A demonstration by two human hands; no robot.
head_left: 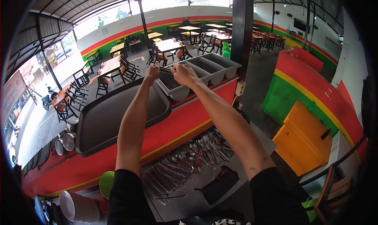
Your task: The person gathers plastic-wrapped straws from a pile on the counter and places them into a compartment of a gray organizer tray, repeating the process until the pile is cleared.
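My left hand (152,72) and my right hand (184,74) are both closed above the left end of a grey divided cutlery tray (177,94). Thin dark sticks that look like chopsticks (166,70) span the gap between my fists; my fingers cover most of them. More dark sticks lie in the compartment below. Under my forearms, on the lower grey table, long chopsticks (167,179) are spread at the left, with spoons and forks (210,148) piled to their right. A black cloth-like item (220,185) lies nearer me.
Large dark serving trays (118,110) are stacked on the red counter (157,140), left of the cutlery tray. Metal cups (69,141) stand at its left end. A green spray bottle (226,51) and a black post (241,32) are behind. An orange box (303,138) sits right.
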